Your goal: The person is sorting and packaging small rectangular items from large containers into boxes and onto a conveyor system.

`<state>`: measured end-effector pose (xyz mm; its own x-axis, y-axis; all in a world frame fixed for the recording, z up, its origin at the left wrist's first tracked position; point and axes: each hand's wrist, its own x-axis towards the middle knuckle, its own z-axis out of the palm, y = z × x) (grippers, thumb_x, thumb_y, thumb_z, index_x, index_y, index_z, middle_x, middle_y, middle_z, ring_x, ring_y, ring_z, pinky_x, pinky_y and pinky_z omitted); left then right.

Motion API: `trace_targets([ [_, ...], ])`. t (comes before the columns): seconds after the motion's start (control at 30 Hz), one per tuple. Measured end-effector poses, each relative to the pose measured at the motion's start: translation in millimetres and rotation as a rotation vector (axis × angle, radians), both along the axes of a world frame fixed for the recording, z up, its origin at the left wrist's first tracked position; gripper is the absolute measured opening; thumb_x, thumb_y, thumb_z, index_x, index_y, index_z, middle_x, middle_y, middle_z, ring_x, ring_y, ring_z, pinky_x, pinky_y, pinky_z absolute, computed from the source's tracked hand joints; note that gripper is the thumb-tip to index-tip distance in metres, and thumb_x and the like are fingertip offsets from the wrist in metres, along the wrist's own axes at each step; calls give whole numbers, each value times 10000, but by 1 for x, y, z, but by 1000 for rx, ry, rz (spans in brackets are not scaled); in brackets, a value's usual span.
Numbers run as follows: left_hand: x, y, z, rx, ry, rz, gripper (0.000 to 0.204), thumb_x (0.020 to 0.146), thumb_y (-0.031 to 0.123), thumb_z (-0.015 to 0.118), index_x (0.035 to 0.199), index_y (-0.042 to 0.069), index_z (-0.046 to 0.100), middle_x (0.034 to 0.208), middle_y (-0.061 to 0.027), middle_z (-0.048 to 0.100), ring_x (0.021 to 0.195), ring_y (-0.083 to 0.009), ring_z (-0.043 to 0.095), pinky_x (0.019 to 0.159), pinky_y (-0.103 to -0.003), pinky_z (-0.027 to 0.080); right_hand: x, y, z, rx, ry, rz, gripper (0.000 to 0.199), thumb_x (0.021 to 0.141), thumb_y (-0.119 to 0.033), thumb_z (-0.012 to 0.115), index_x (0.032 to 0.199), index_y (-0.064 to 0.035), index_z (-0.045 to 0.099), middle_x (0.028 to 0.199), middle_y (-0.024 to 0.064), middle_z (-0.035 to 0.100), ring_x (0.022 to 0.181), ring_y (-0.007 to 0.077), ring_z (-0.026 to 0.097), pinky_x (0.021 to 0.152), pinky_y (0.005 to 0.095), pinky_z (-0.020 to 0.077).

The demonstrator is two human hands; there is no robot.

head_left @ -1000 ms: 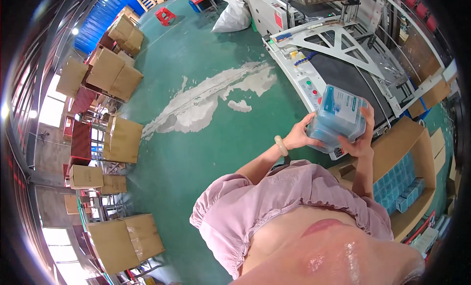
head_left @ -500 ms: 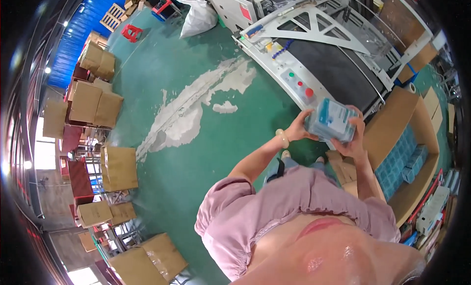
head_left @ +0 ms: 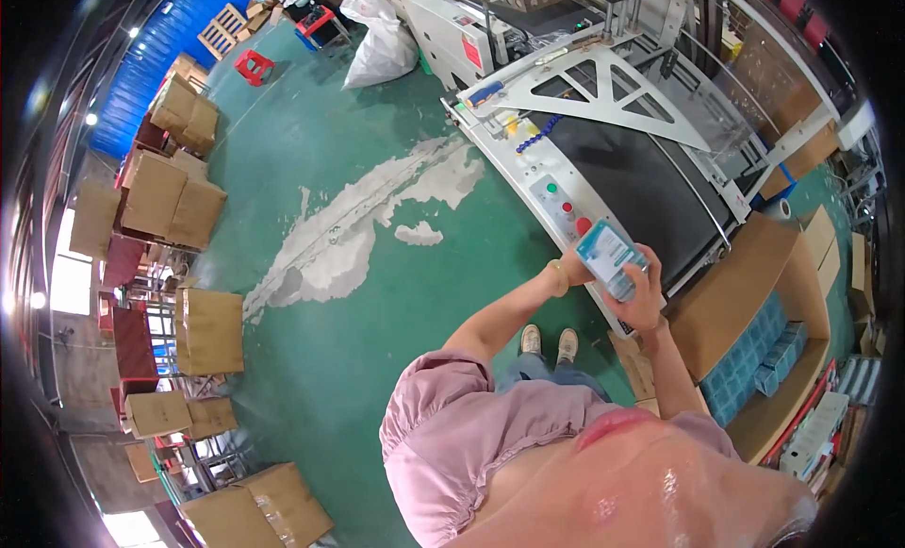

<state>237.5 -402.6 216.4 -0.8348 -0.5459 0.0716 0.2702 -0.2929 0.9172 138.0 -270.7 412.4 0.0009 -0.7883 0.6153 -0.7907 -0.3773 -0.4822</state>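
Both my hands grasp the light-blue box (head_left: 611, 257), left hand (head_left: 572, 268) behind, right hand (head_left: 643, 301) beneath, long axis pointing toward the conveyor belt (head_left: 641, 185) just ahead.

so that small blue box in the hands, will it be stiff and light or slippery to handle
The blue box looks stiff: its edges stay straight between the left hand and right hand. Probably light, since it is held up at arm's length over the conveyor. Its face looks glossy, so it may be a little slippery.
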Motion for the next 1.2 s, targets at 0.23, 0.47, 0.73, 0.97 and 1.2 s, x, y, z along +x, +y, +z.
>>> trace_targets([
  [0.23, 26, 25, 109, -465, -256, 192, 1128, 524, 188, 858, 1391, 31, 152, 1360, -155, 337, 1265, -256, 330, 997, -379, 337, -22, 4, 10, -26, -115, -20, 705, 589, -83, 757, 1192, -90, 392, 1191, 233, 395, 1068, 406, 442, 863, 456, 421],
  [0.47, 22, 35, 159, -439, -224, 160, 1097, 543, 250, 847, 1377, 20, 172, 1360, -162, 331, 1261, -261, 333, 999, -363, 338, -32, 3, 11, -2, -105, -16, 721, 619, -96, 750, 1226, -64, 362, 1201, 224, 384, 1105, 383, 419, 914, 449, 370],
  [0.73, 24, 37, 146, -341, -207, 237, 1020, 533, 236, 856, 1344, 63, 260, 1273, -127, 426, 1216, -252, 385, 998, -399, 335, -26, 5, 26, -12, -64, -7, 769, 643, -180, 744, 1280, -51, 333, 1283, 245, 304, 1156, 395, 362, 945, 468, 331],
  [0.97, 36, 47, 169, -347, -225, 261, 1123, 522, 254, 871, 1397, 103, 183, 1355, -103, 334, 1246, -250, 343, 1010, -377, 317, -20, 13, 39, 13, -25, -61, 820, 659, -258, 734, 1311, -23, 296, 1315, 242, 266, 1180, 405, 335, 958, 471, 319],
  [1.2, 70, 22, 147, -759, -354, 379, 1168, 506, 180, 864, 1397, 10, 128, 1408, -135, 284, 1266, -250, 333, 1039, -369, 287, -35, 2, 50, -68, -33, -128, 754, 709, -228, 673, 1303, 45, 298, 1326, 217, 323, 1206, 373, 335, 1017, 436, 245],
])
